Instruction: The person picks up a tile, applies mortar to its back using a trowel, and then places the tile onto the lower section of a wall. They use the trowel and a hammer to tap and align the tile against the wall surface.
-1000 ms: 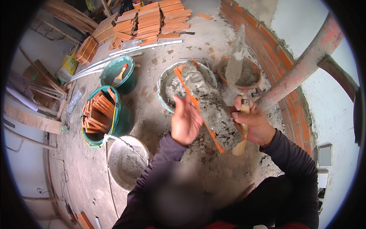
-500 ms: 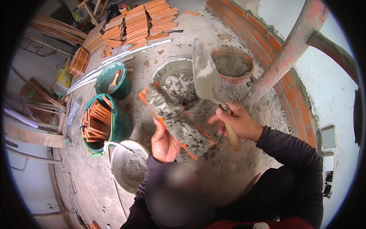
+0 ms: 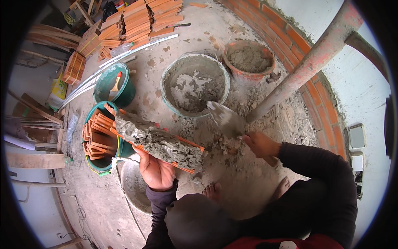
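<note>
We hold a flat brick [image 3: 187, 142] in our left hand [image 3: 157, 171], palm turned up beneath its near long edge, thumb against that edge; the fingers are hidden underneath, so we cannot tell how far they spread. Thick grey mortar [image 3: 161, 143] covers the brick's upper face. Its far left end overlaps our view of the green bucket [image 3: 125, 150] of bricks; its right end points toward our right hand [image 3: 261, 144], well apart from it. That hand is closed around the wooden handle of the trowel [image 3: 226, 118], whose blade slants toward the near rim of the round mortar bucket [image 3: 172, 72]; we cannot tell whether they touch. Nearer the floor's right edge stands an orange tub [image 3: 248, 79] of mortar.
</note>
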The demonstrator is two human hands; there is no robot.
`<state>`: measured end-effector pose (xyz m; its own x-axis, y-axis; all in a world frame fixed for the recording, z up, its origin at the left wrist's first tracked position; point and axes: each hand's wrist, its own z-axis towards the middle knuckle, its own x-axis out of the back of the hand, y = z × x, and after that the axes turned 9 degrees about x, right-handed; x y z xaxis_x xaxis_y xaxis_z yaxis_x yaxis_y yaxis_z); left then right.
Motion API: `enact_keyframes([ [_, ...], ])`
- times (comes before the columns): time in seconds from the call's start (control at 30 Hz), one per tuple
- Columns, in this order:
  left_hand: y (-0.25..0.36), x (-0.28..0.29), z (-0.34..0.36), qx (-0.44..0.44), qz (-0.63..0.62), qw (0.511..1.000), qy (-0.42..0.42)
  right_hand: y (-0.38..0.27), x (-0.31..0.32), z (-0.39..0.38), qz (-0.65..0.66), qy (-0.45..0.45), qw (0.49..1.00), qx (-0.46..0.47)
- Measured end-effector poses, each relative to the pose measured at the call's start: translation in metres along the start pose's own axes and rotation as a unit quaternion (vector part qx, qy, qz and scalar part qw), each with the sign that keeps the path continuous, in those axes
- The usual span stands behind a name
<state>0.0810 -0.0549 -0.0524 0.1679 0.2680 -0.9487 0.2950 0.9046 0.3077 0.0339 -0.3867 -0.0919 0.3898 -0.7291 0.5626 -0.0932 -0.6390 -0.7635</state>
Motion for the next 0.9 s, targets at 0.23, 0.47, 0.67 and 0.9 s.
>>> enact_keyframes([
  [0.23, 0.007, 0.000, -0.003, -0.002, -0.029, 0.998, 0.059, 0.003, 0.010, -0.044, -0.092, 0.104, 0.988, 0.071],
  [0.47, -0.006, 0.000, 0.013, 0.038, -0.001, 0.999, -0.024, 0.037, -0.038, 0.066, -0.248, 0.157, 0.954, 0.065],
  [0.67, -0.003, 0.000, 0.016, 0.046, 0.001, 0.999, -0.016, 0.054, -0.063, 0.036, -0.238, 0.141, 0.961, 0.013],
  [0.9, -0.017, -0.003, 0.028, 0.024, -0.010, 1.000, -0.017, 0.060, -0.055, -0.043, -0.198, 0.132, 0.969, -0.060],
])
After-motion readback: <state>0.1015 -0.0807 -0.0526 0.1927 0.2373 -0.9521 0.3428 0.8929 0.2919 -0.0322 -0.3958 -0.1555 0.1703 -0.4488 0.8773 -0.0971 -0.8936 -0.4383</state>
